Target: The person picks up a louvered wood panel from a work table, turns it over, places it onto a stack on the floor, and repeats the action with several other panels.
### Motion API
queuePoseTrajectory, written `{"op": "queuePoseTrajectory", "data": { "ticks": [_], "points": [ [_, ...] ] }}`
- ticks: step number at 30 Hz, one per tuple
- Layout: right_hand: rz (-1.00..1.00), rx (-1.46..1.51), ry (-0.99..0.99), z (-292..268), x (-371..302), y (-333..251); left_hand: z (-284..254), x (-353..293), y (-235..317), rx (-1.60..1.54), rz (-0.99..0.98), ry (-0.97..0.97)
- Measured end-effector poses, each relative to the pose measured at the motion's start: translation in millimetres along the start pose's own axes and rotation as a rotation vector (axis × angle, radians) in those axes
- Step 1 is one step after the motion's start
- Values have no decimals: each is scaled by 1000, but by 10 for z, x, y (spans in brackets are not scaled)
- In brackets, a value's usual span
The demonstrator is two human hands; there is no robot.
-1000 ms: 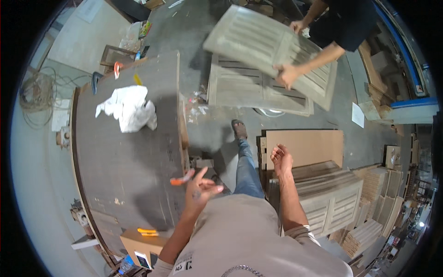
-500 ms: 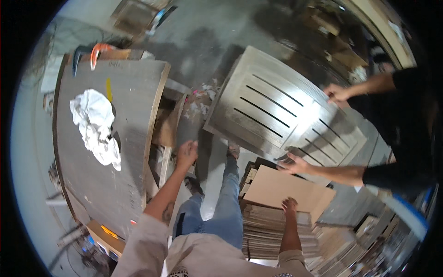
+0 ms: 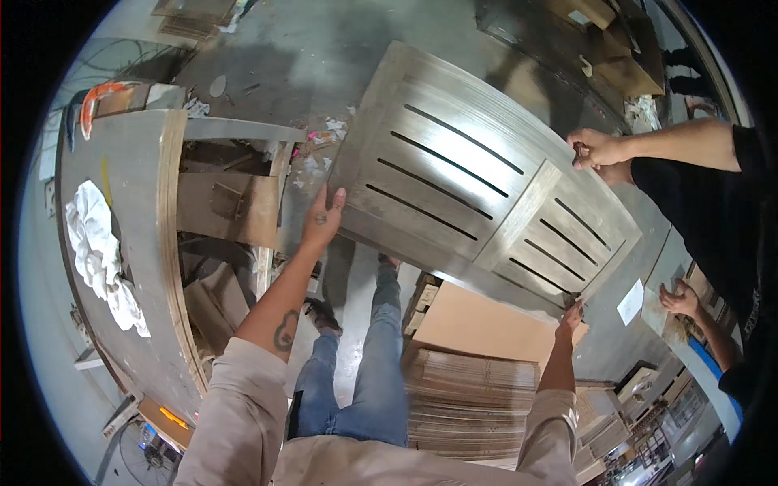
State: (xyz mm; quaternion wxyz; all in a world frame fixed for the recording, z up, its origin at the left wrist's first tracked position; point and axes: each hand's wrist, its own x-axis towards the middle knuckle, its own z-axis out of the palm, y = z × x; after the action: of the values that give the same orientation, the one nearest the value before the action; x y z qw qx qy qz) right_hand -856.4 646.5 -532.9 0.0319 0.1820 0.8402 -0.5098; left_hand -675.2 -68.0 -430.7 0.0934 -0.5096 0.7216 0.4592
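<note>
A grey-brown slatted wooden panel (image 3: pixel 519 212), with two framed sections cut by long slots, hangs tilted in front of me. My left hand (image 3: pixel 324 217) grips its left edge, thumb upward and fingers partly hidden. At the lower right corner my right hand (image 3: pixel 572 316) is closed on the edge. A co-worker in black holds the far right edge with one hand (image 3: pixel 598 151). The co-worker's other hand (image 3: pixel 679 300) is off the panel, fingers spread.
To the left stands a workbench (image 3: pixel 134 219) with a crumpled white cloth (image 3: pixel 99 255) and an orange-handled tool (image 3: pixel 101 101). Below the panel, a brown board (image 3: pixel 478 324) lies by stacked cardboard sheets (image 3: pixel 470 389). Cardboard boxes (image 3: pixel 624 69) sit at the far right.
Both my hands have moved from free air onto the panel's edges. The panel has shifted left, toward my left hand. One co-worker's hand has let go of the near edge.
</note>
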Motion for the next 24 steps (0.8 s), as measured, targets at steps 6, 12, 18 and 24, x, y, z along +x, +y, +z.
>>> {"op": "queuePoseTrajectory", "data": {
  "ticks": [6,12,18,24],
  "points": [
    [376,-317,236,374,-153,-636,-38,19,-10,78,-49,74],
    [177,-52,91,-173,-669,-860,-388,-108,53,-53,-24,108],
    [539,540,278,619,-1849,-2778,-1402,-1581,814,65,31,354],
    [390,239,124,-147,-2597,-2803,-2581,-3172,777,70,-1,379]
  ]
}}
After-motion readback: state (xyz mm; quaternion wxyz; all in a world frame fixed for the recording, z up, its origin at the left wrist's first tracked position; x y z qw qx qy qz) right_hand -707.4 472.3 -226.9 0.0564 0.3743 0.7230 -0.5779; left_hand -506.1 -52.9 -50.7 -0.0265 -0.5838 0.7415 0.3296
